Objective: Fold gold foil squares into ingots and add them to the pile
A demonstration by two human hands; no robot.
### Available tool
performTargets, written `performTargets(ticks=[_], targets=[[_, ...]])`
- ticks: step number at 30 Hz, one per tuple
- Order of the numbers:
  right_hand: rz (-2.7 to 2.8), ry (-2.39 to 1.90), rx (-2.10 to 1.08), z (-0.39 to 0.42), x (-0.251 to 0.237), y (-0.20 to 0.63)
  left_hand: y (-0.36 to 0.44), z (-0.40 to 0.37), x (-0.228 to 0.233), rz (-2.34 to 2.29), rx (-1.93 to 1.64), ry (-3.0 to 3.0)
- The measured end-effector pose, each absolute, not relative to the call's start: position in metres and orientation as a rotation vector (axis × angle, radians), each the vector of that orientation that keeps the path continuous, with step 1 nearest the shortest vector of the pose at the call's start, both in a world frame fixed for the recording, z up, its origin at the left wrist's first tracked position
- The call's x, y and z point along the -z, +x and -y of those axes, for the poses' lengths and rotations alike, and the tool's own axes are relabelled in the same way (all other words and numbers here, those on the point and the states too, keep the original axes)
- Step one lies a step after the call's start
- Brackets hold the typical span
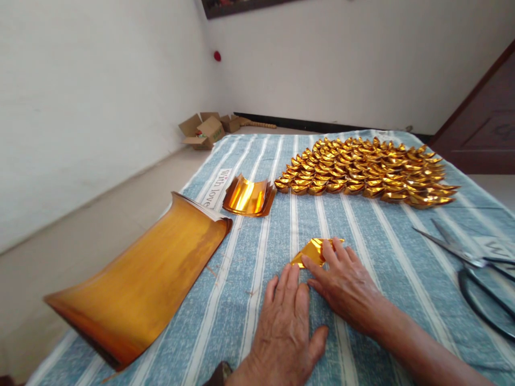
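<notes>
"On the striped cloth [237,311], near side: what are your hands at?"

"Quick version: my left hand [284,321] lies palm down, fingers straight and close together, thumb out wide, fingertips at the near edge of one folded gold foil piece [311,253]. My right hand [348,281] is palm down too, fingers stretched and spread over that piece's right part."

"Gripping it?"

"Resting on it, fingers extended, foil flat on the cloth. Hands just beside each other; can't tell if they touch."

"Counts?"

"One foil piece under my fingers. One small foil stack [248,197], curled, beyond it to the left. One large foil stack [148,273] at left, duller gold; sheets per stack, can't tell. Gold boat shapes [366,171]: dozens, packed in rows at the far right, overlapping too much for an exact number. Scissors [478,263]: one pair, blades parted, off to the right of my right hand."

"Floor?"

"Two cardboard boxes [211,128] by the wall, the larger with flaps up."
</notes>
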State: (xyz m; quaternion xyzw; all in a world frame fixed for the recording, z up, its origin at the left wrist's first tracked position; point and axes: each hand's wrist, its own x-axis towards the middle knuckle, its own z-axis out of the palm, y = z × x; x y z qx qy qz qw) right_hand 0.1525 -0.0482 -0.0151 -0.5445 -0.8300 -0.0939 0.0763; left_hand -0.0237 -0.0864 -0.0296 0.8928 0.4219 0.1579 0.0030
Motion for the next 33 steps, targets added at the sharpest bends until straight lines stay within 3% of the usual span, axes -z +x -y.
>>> performTargets(ticks=[33], targets=[[2.505,-1.607,0.251,0.048,0.017,0.154,-0.024,0.07,0.02,-1.365,-0.322,2.778]])
